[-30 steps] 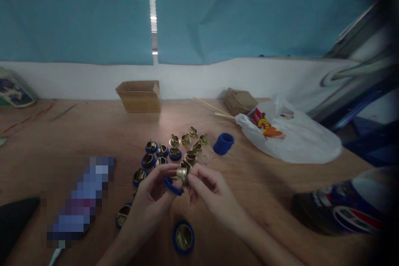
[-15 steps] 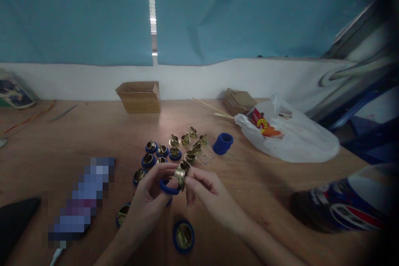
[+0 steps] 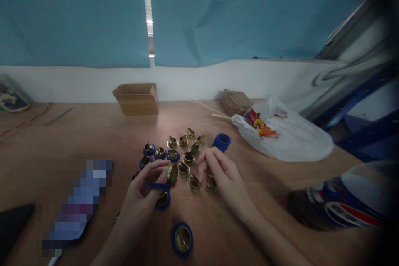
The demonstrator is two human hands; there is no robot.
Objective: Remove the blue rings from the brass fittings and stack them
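Note:
My left hand (image 3: 140, 195) is closed around a brass-coloured round metal fitting (image 3: 171, 174), its open end facing right. A blue ring (image 3: 160, 186) is held in the same hand, by the thumb and apart from the fitting's rim. My right hand (image 3: 227, 181) is over the table with thumb and fingertips pinched together; whatever they hold, if anything, is hidden. Around the hands stand several bare brass fittings (image 3: 188, 158). Other fittings wear blue rings (image 3: 173, 155), one of them alone at the front (image 3: 182, 239). Behind my right hand is a stack of blue rings (image 3: 221, 142).
An open cardboard box (image 3: 137, 102) stands at the back, with a brown packet (image 3: 236, 102) and thin sticks (image 3: 208, 108) further right. A white plastic bag (image 3: 299, 141) and a cola bottle (image 3: 336, 199) lie to the right. At left lies a blurred-out phone (image 3: 77, 208).
My right hand has let go of the brass fitting and moved right, over where the clear rings lay. My left hand has shifted slightly left, turning the fitting's open end to the right.

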